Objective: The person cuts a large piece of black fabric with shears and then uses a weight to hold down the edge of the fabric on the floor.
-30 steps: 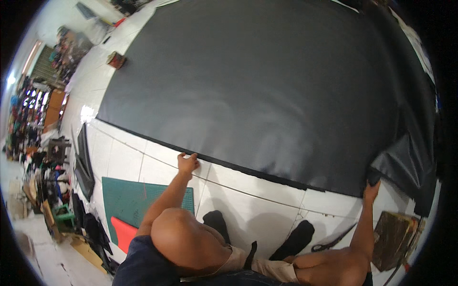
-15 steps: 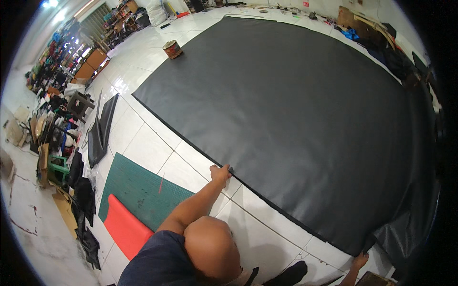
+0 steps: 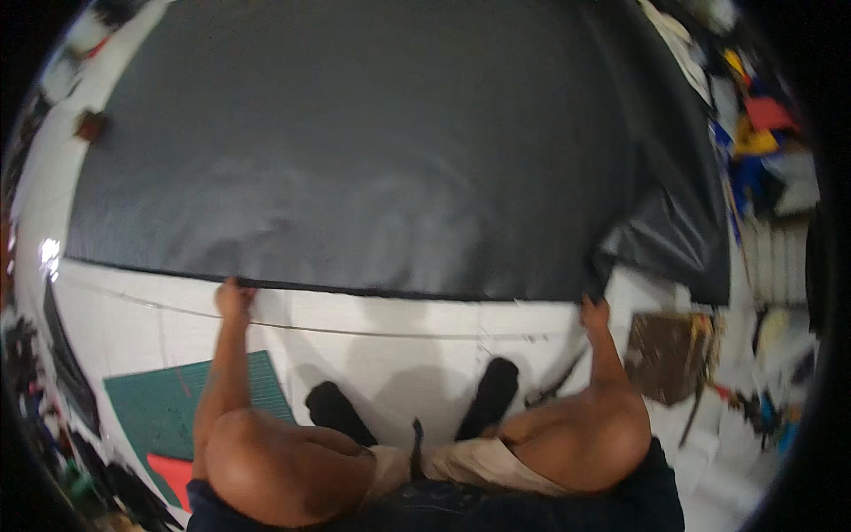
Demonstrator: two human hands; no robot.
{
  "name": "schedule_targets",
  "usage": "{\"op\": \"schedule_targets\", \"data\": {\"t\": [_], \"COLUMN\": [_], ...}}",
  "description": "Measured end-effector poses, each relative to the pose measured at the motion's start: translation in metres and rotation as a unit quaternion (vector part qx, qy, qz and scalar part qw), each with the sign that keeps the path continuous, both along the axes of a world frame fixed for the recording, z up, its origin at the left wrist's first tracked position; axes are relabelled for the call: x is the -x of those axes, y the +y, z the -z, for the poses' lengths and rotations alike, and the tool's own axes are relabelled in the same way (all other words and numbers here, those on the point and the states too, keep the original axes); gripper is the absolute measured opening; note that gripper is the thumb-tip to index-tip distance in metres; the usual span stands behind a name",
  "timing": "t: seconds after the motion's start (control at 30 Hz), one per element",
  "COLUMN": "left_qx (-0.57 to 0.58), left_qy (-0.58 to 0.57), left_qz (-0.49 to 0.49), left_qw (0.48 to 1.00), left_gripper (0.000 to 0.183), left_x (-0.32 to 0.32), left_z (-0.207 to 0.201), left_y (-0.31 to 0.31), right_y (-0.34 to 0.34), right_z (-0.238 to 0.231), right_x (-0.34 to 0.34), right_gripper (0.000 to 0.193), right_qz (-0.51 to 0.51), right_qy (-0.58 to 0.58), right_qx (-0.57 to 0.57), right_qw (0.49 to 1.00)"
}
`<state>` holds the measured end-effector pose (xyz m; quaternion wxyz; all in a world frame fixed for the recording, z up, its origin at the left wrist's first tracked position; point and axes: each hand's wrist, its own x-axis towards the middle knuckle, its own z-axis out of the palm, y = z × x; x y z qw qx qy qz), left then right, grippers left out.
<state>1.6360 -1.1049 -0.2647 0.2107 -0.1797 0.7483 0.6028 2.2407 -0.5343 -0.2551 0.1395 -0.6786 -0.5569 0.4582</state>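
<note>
A large black leather-like sheet [image 3: 381,160] is spread over the white tiled floor. My left hand [image 3: 233,300] is closed on its near edge, left of the middle. Farther right, my right hand [image 3: 595,314] pinches the same edge, close to where the material bunches up. That loose fold [image 3: 665,235] lies wrinkled at the sheet's right end. My two feet in dark socks [image 3: 496,390] rest on the tiles between my arms.
A rusty tin [image 3: 90,126] stands at the sheet's left edge. Green cutting mat [image 3: 160,399] and red material [image 3: 173,474] lie at lower left. A brown block [image 3: 669,355] sits beyond my right hand, with tools and clutter along the right side.
The view has swung round to the right and down, so the sheet's near edge now runs almost level. Both hands keep their hold on that edge.
</note>
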Motion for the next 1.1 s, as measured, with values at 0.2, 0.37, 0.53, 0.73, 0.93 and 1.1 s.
{"op": "schedule_targets", "data": {"t": [0.2, 0.37, 0.53, 0.73, 0.93, 1.1], "left_qx": [-0.111, -0.142, -0.125, -0.085, -0.031, -0.244], "left_qy": [-0.087, -0.084, -0.056, -0.034, -0.047, -0.082], "left_qz": [0.037, 0.016, 0.004, -0.032, -0.027, -0.085], "left_qw": [0.989, 0.986, 0.991, 0.995, 0.998, 0.963], "left_gripper": [0.024, 0.018, 0.017, 0.024, 0.021, 0.02], "left_x": [-0.008, -0.016, -0.007, -0.008, -0.017, -0.026], "left_z": [-0.019, -0.013, -0.028, -0.019, -0.039, -0.01], "left_y": [0.036, 0.052, 0.019, 0.027, 0.051, 0.072], "right_y": [0.011, 0.008, -0.028, -0.027, -0.02, -0.004], "right_z": [0.008, 0.001, -0.039, -0.031, -0.004, 0.017], "right_x": [-0.048, -0.065, 0.014, 0.003, -0.017, -0.057], "right_gripper": [0.019, 0.025, 0.04, 0.04, 0.027, 0.02], "right_qz": [-0.027, -0.013, -0.03, -0.042, -0.031, 0.066], "right_qy": [-0.117, -0.168, -0.189, -0.18, -0.164, -0.114], "right_qx": [-0.144, -0.145, -0.098, -0.184, -0.249, -0.281], "right_qw": [0.982, 0.975, 0.977, 0.965, 0.954, 0.951]}}
